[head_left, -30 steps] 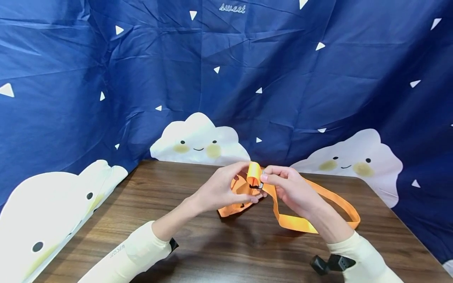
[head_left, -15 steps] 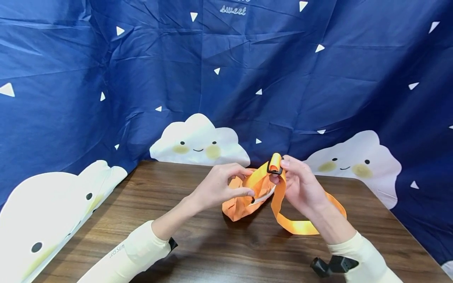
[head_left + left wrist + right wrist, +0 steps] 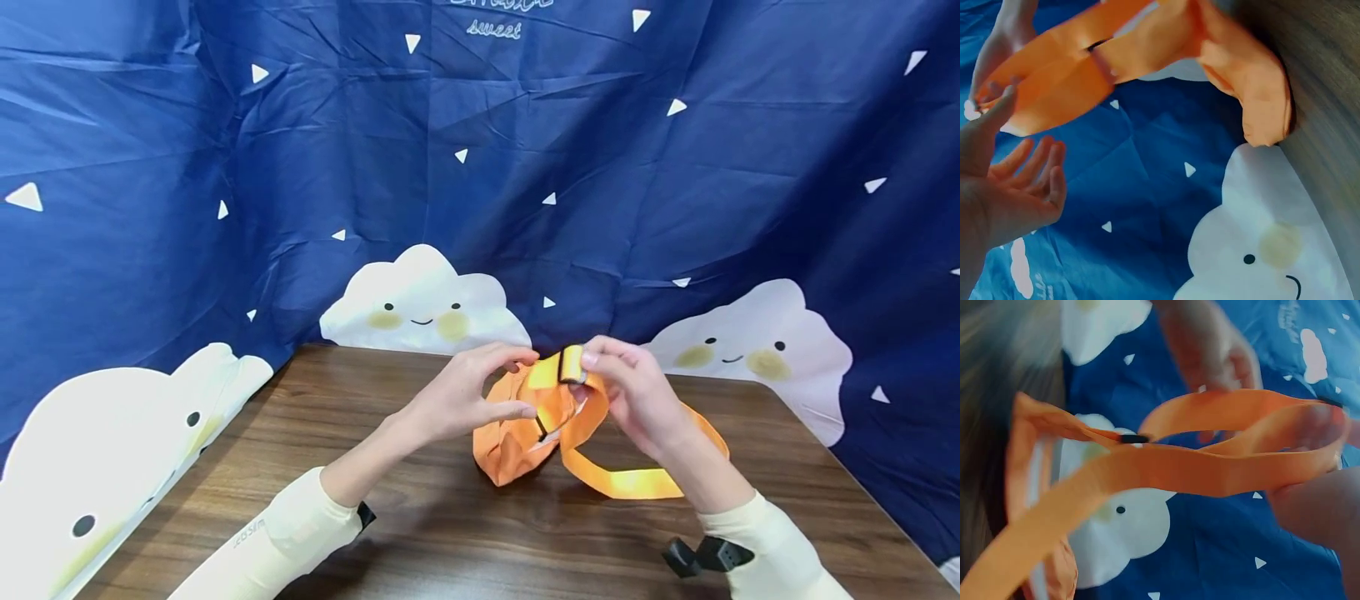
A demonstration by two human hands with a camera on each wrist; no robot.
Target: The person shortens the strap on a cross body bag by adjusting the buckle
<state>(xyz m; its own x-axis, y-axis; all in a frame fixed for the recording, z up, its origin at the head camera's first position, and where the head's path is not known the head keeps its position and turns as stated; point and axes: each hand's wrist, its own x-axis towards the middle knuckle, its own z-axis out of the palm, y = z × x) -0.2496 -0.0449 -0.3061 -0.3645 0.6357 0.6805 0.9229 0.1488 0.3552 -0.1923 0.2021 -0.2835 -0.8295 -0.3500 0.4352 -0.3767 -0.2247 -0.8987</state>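
Note:
An orange fabric bag (image 3: 506,446) with a white zipper rests on the wooden table, its long orange strap (image 3: 622,483) trailing to the right. Thumb and fingers of my right hand (image 3: 633,387) pinch the strap at its black slide buckle (image 3: 562,365), raised above the bag. My left hand (image 3: 472,392) is just left of the bag, thumb and fingers spread apart. In the left wrist view that left hand (image 3: 1022,194) holds nothing, apart from the strap loop. A second black buckle (image 3: 1134,439) joins strap and bag in the right wrist view, which is blurred.
The brown wooden table (image 3: 420,533) extends around the bag. Behind it hangs a blue curtain (image 3: 480,183) with white triangles and smiling clouds. Black wrist cameras are strapped over both pale sleeves (image 3: 300,521).
My right hand has carried the buckle up and right, then slightly down and left. The bag has turned, and more of it shows. My left hand has stayed nearly in place, now apart from the strap.

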